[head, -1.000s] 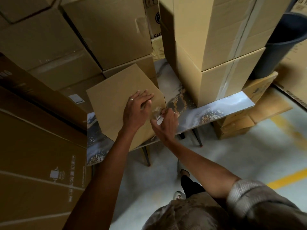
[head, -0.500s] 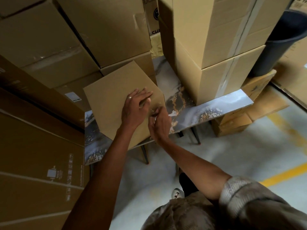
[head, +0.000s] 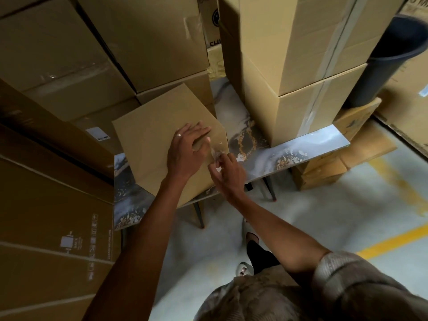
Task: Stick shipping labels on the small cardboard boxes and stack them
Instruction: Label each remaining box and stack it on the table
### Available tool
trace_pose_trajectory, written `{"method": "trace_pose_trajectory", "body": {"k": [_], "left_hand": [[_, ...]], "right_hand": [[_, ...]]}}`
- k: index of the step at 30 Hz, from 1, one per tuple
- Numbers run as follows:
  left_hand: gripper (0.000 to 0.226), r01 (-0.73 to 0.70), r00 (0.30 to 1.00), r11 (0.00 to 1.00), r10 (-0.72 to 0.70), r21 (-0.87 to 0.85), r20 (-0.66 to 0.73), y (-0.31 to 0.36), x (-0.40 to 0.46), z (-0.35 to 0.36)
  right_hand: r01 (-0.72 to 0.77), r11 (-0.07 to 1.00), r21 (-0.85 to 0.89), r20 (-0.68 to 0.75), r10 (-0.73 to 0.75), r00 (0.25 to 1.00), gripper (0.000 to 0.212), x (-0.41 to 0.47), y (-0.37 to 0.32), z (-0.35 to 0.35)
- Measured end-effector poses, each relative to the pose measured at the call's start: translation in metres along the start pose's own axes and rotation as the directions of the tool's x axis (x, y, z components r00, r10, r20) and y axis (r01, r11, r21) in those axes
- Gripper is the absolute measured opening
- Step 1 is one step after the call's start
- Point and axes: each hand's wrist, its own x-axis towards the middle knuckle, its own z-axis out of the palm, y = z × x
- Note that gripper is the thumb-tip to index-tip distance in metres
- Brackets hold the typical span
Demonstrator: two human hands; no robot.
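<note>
progress: early, no label seen on box, stacking not begun | left hand fingers flat, pressing small box on worktop | right hand fingers pinch clear film at box edge beside left fingers

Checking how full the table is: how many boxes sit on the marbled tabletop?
3: one box under the left hand at the table's left end, and two taped boxes stacked at the right, lower and upper. Others may be hidden behind.
</note>
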Motion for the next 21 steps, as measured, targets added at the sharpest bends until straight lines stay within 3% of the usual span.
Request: {"method": "trace_pose_trajectory", "body": {"k": [12, 19, 21], "left_hand": [[0.049, 0.006, 1.000, 1.000, -0.006, 0.023, 0.022, 0.000, -0.001, -0.001], [0.049, 0.012, 1.000, 1.000, -0.012, 0.029, -0.001, 0.001, -0.002, 0.001], [0.050, 0.011, 1.000, 0.999, -0.011, 0.033, -0.007, 0.001, -0.002, 0.001]], "right_hand": [[-0.040, 0.999, 0.016, 0.047, 0.039, 0.998, 0.022, -0.009, 0.009, -0.006], [-0.180, 0.922, 0.343, 0.070, 0.166, 0.984, 0.027, -0.020, 0.015, -0.013], [-0.191, 0.914, 0.358, 0.032, 0.192, 0.981, 0.031, -0.023, 0.014, -0.010]]}}
